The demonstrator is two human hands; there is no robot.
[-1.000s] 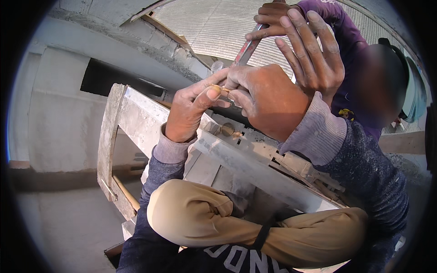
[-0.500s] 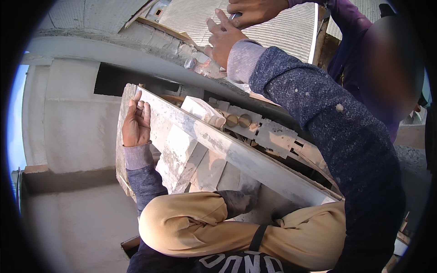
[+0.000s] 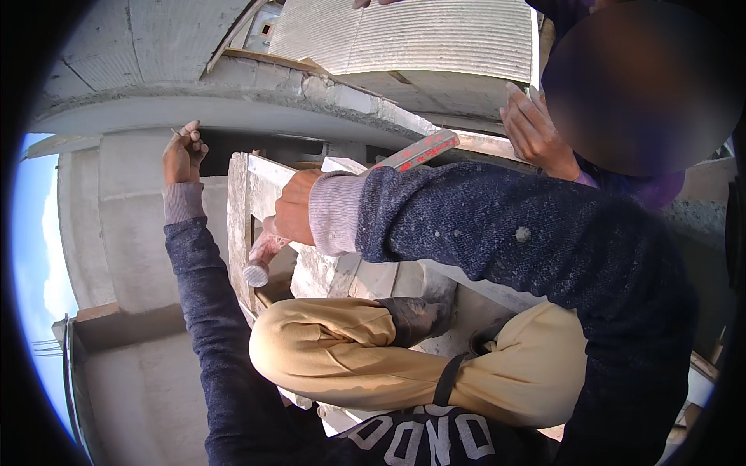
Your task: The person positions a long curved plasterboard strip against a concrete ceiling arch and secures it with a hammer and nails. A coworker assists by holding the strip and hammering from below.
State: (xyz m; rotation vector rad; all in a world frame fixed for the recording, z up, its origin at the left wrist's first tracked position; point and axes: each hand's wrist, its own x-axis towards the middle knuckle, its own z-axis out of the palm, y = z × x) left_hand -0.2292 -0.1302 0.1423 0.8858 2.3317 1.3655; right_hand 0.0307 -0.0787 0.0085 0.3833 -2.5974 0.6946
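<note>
My left hand is raised beyond the far left end of a long pale board. Its thumb and fingertips pinch a thin, nail-like piece, too small to make out surely. Closed around a hammer, my right hand is above the board's left part. The hammer's round striking face points down to the left. A grey, red-marked bar sticks out behind my right forearm; it looks like the handle, but the sleeve hides the join. Pale blocks lie below the board.
A co-worker's hand is at the far right, fingers extended. Behind the board runs a rough concrete ledge, with a corrugated roof beyond. My bent legs are close in front; plastered walls stand at left.
My left hand has lifted off the board's end, up and left. My right hand has left the co-worker's hand, come down-left, and now grips the hammer. The co-worker's hand has moved right.
</note>
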